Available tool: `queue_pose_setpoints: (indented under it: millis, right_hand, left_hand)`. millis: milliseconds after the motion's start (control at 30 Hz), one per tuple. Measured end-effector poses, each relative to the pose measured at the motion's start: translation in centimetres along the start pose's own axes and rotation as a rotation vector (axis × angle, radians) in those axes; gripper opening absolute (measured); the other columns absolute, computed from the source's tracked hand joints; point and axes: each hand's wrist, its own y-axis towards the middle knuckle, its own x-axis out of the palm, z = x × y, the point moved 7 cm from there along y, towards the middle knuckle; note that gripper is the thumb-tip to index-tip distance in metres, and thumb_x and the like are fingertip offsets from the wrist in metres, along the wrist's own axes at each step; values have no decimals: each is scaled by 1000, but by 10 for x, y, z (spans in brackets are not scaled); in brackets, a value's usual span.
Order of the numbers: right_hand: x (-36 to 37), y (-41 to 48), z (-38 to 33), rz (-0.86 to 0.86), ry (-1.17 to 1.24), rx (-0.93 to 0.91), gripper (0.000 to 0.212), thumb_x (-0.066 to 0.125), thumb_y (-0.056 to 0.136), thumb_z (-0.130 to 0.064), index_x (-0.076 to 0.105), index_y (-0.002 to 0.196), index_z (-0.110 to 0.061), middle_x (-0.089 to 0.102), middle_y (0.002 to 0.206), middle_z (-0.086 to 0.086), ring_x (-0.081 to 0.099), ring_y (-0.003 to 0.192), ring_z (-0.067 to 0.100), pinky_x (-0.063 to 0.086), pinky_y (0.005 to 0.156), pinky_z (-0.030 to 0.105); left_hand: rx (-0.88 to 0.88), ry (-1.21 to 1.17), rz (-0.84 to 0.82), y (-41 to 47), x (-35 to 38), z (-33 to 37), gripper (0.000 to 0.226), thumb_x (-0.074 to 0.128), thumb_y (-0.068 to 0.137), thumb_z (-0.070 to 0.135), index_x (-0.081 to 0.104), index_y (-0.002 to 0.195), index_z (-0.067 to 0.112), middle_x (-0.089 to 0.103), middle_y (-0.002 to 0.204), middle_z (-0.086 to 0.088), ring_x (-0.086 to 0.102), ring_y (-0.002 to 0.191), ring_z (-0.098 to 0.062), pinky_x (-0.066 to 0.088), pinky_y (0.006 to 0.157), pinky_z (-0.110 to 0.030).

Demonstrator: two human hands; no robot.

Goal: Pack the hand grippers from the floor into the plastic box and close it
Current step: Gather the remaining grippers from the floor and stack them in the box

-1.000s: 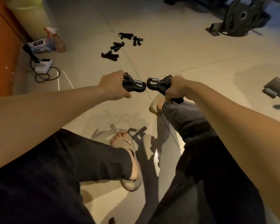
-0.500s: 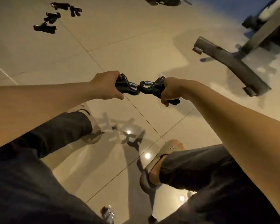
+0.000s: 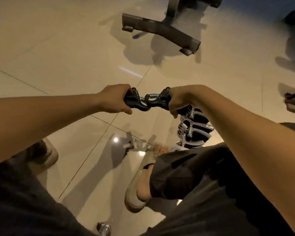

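Note:
My left hand [image 3: 113, 99] grips a black hand gripper [image 3: 136, 101] with a metal spring, held out in front of me above the tiled floor. My right hand [image 3: 179, 99] grips a second black hand gripper [image 3: 158, 99]; the two spring ends nearly touch in the middle. Below my right hand, several black hand grippers [image 3: 194, 130] lie stacked together on the floor, partly hidden by my right forearm and knee. I cannot make out the plastic box's walls around them.
A dark metal equipment base [image 3: 160, 33] with feet stands on the floor ahead. Another metal foot [image 3: 293, 103] shows at the right edge. My legs in dark trousers and sandals [image 3: 136, 193] fill the lower view. A small bottle cap [image 3: 104, 227] shows at the bottom.
My view has swung right: the loose grippers on the floor left the frame, and the stacked grippers came into view under my right hand. Both hands still hold their grippers.

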Motion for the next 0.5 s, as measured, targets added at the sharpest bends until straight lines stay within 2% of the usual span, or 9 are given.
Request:
queue_pose_setpoints:
  millis: [100,167,233,333,467,500]
  right_hand:
    - [6,-14,41,-11,10,58,24,80,76,-5,63,92,-9,69,97,15,70,91,34,58,87,43]
    - [9,-20,59,-13,26,92,33,80,76,-7,65,106,-3,70,103,18,71,97,36,58,90,47]
    - [13,-23,74,-25,51,115,40,81,75,-7,64,111,-2,69,106,19,70,99,37,57,92,50]
    - [18,-30,94,-17,80,154,41,83,72,-9,64,108,-3,67,104,15,68,98,35,57,92,48]
    - [23,-43,122,32,135,201,30,80,76,-7,55,92,-9,57,92,6,60,91,29,50,75,36]
    - [24,-46,131,40,152,206,32,80,76,-5,54,94,-8,56,94,6,59,92,29,49,75,36]
  left_hand:
    - [60,62,-38,12,17,41,62,86,74,33,54,125,19,63,113,1,61,97,-23,45,78,-31]
    - [83,78,-47,17,27,59,61,86,74,33,54,124,18,64,113,1,61,97,-24,46,80,-33]
    - [106,86,-63,20,37,73,62,86,74,34,54,124,18,64,114,0,62,98,-24,50,84,-36]
    - [150,101,-98,27,49,94,62,86,74,35,54,124,18,64,115,0,62,100,-25,51,88,-37]
    - [176,103,-113,34,61,110,62,87,73,36,54,123,18,64,113,0,61,99,-25,50,86,-36]
    - [185,120,-115,36,63,114,62,87,73,36,54,122,19,64,113,0,61,98,-24,49,84,-36]
